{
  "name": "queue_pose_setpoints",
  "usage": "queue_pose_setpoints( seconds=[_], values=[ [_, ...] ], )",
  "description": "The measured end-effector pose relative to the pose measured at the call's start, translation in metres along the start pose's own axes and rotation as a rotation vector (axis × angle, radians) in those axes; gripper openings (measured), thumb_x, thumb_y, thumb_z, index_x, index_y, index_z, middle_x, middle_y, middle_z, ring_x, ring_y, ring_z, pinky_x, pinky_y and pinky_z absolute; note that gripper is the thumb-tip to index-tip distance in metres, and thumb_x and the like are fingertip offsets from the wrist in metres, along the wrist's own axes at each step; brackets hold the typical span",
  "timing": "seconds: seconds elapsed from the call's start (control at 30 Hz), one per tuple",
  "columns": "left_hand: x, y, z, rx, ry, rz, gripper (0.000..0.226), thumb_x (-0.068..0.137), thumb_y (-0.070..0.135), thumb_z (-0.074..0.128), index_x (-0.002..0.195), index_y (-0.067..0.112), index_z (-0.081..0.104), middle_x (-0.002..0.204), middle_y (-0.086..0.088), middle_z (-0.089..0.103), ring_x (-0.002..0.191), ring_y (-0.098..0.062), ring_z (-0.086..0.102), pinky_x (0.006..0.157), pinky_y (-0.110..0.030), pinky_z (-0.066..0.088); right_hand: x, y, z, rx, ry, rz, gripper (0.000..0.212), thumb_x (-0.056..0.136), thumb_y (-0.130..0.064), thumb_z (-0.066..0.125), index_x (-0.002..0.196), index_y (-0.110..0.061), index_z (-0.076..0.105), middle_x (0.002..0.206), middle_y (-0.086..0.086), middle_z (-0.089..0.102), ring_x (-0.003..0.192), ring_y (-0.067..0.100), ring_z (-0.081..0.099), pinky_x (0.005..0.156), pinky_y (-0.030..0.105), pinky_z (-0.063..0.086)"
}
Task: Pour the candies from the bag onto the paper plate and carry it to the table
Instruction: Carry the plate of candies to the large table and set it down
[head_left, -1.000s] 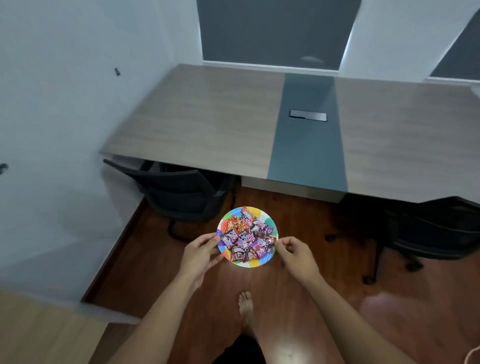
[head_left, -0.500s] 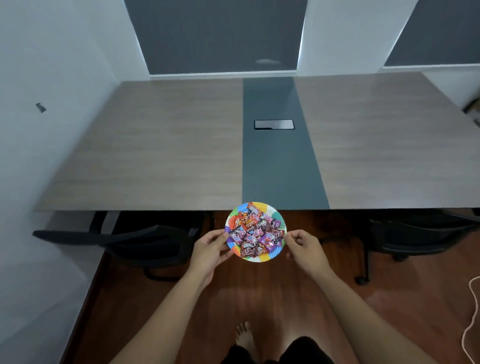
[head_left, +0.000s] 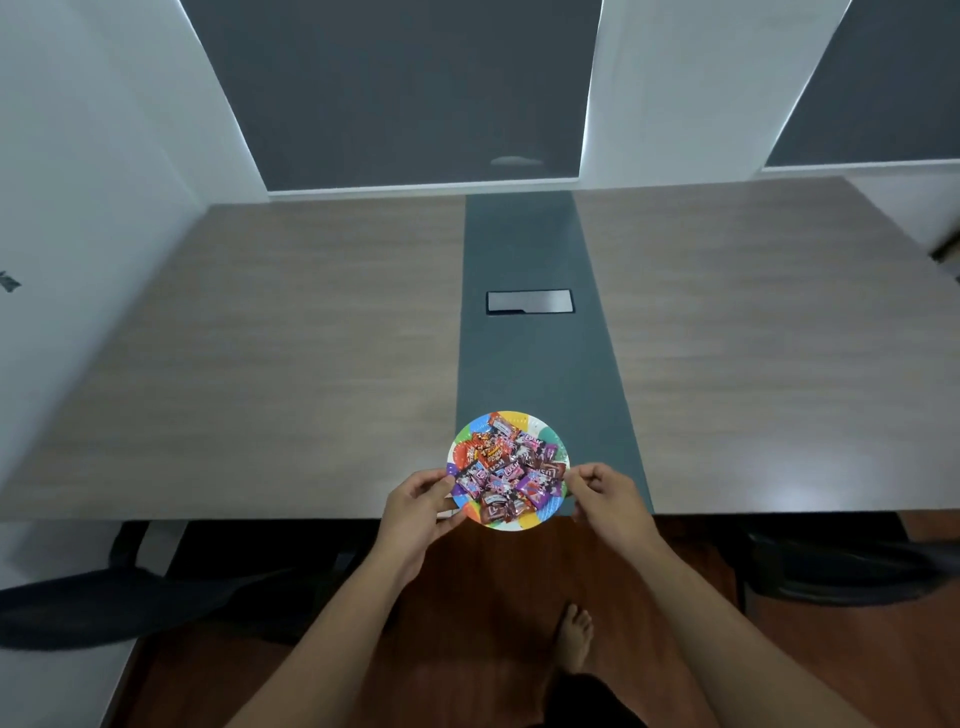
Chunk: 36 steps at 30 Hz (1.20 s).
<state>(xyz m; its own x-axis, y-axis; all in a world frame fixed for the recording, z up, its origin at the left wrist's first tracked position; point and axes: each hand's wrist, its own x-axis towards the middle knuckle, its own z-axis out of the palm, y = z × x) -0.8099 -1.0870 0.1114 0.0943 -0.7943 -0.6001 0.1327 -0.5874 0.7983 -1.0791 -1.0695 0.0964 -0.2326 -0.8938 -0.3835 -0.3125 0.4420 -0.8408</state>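
Observation:
A round paper plate (head_left: 527, 420) with a rim of many colours carries a heap of wrapped candies (head_left: 506, 472). My left hand (head_left: 418, 506) pinches its left rim and my right hand (head_left: 605, 493) pinches its right rim. The plate hangs over the near edge of a long wooden table (head_left: 260, 364) with a dark grey centre strip (head_left: 530, 364); most of the plate is above the strip, its near part sticks out past the edge. No candy bag is in view.
A black cable box lid (head_left: 530, 302) sits in the strip farther back. Dark office chairs stand under the table at the left (head_left: 104, 597) and right (head_left: 841, 571). White walls close in on the left. My bare foot (head_left: 574, 636) is on the red-brown floor.
I have walked up to the table. The plate, held by both hands throughout, has gone from over the floor to over the table's near edge.

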Motion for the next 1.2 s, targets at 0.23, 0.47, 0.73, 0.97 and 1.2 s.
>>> queue_pose_setpoints(
  seconds=[0.23, 0.47, 0.73, 0.97, 1.2],
  values=[
    [0.058, 0.047, 0.07, 0.008, 0.018, 0.003, 0.014, 0.107, 0.021, 0.068, 0.116, 0.011, 0.072, 0.114, -0.014, 0.081, 0.107, -0.03, 0.079, 0.082, -0.038, 0.069, 0.095, -0.027, -0.046, 0.009, -0.049, 0.025, 0.021, 0.106, -0.032, 0.067, 0.099, -0.014, 0.073, 0.086, 0.004, 0.078, 0.061, 0.012, 0.065, 0.065, 0.034, 0.058],
    [0.113, 0.078, 0.12, -0.008, 0.054, -0.032, 0.007, 0.107, 0.018, 0.066, 0.109, 0.014, 0.072, 0.112, -0.014, 0.079, 0.107, -0.032, 0.077, 0.087, -0.043, 0.067, 0.171, -0.041, -0.078, -0.048, -0.093, 0.019, 0.021, 0.104, -0.035, 0.067, 0.102, -0.016, 0.074, 0.093, 0.006, 0.082, 0.065, 0.013, 0.07, 0.076, 0.045, 0.067],
    [0.198, 0.126, 0.146, 0.013, 0.038, -0.032, 0.012, 0.107, 0.02, 0.067, 0.114, 0.012, 0.073, 0.112, -0.013, 0.08, 0.109, -0.032, 0.077, 0.095, -0.046, 0.066, 0.268, -0.064, -0.078, -0.068, -0.095, 0.034, 0.019, 0.103, -0.034, 0.068, 0.1, -0.017, 0.074, 0.089, 0.005, 0.083, 0.057, 0.008, 0.068, 0.075, 0.051, 0.067],
    [0.299, 0.164, 0.161, 0.047, 0.007, -0.064, 0.013, 0.106, 0.018, 0.068, 0.114, 0.01, 0.075, 0.111, -0.014, 0.081, 0.106, -0.031, 0.078, 0.094, -0.047, 0.067, 0.366, -0.083, -0.06, -0.121, -0.083, 0.082, 0.02, 0.104, -0.033, 0.067, 0.103, -0.013, 0.073, 0.089, 0.005, 0.083, 0.051, 0.003, 0.066, 0.073, 0.041, 0.063],
    [0.419, 0.172, 0.176, 0.141, 0.046, -0.137, 0.01, 0.105, 0.018, 0.069, 0.109, 0.016, 0.078, 0.105, -0.008, 0.083, 0.098, -0.024, 0.078, 0.09, -0.039, 0.065, 0.478, -0.09, -0.039, -0.195, -0.113, 0.116, 0.025, 0.107, -0.036, 0.063, 0.109, -0.013, 0.072, 0.094, 0.004, 0.082, 0.062, 0.013, 0.072, 0.08, 0.045, 0.065]
  ],
)
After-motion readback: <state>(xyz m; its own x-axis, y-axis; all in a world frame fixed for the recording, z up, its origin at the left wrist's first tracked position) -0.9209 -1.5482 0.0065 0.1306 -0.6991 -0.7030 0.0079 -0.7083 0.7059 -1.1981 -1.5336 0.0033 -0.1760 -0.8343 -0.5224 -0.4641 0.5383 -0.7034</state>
